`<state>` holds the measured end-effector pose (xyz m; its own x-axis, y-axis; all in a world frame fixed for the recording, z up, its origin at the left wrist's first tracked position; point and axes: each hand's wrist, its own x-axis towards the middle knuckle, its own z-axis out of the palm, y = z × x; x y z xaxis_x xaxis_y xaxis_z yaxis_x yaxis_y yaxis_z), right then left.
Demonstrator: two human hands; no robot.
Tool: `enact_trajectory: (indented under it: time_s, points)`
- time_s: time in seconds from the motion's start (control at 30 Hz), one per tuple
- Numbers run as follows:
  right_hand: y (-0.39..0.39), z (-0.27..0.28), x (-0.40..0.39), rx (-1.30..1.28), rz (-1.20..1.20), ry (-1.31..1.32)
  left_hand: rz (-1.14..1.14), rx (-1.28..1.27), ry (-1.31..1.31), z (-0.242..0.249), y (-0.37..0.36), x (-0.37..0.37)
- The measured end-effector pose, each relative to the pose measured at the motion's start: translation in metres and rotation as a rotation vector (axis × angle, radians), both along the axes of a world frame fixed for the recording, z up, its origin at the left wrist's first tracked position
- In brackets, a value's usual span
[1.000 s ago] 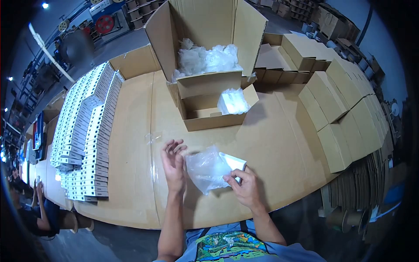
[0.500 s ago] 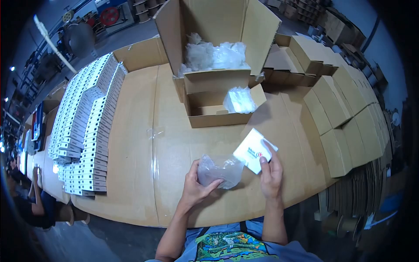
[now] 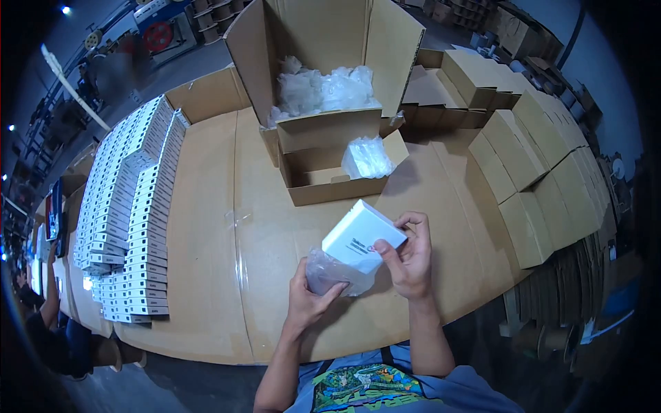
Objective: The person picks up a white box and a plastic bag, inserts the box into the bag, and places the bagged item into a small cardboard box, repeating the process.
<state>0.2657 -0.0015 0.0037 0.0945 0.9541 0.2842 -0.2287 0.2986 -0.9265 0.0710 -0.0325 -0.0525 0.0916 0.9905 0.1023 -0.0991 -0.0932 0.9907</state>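
Observation:
My left hand point(image 3: 310, 303) is closed around a clear bubble-wrap bag point(image 3: 334, 274), its mouth facing up and right. A white box point(image 3: 361, 236) with small dark and red print sits partly inside the bag's mouth, tilted. My right hand point(image 3: 410, 261) grips the box's right end, thumb on the printed face and fingers behind it. Beyond my hands, an open brown carton point(image 3: 337, 191) holds a bubble-wrapped packet point(image 3: 368, 158) at its right end.
Behind the carton stands a tall open cardboard box point(image 3: 317, 34) with bubble-wrap bags point(image 3: 327, 89) inside. Stacked small white boxes point(image 3: 131, 206) fill the table's left side. Brown cartons point(image 3: 544, 172) are stacked on the right. Another person's arm point(image 3: 51, 296) shows at far left.
My right hand has brought the white box left to the bag, and its lower left end has entered the mouth. My left hand still holds the bag. The view has shifted slightly.

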Motion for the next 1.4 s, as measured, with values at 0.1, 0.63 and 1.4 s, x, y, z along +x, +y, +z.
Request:
enact_trajectory:
  time_s: [0.1,0.63,1.4]
  points:
    - [-0.001,0.004,0.006,-0.018,-0.018,-0.090,-0.010,-0.007,0.037,-0.005,-0.001,-0.001]
    - [0.013,-0.017,-0.005,-0.277,0.272,-0.466,-0.073,-0.137,-0.156,-0.019,0.000,-0.005]
    - [-0.028,-0.051,-0.010,-0.006,0.118,0.074,0.096,0.027,-0.105,-0.007,0.006,-0.008]
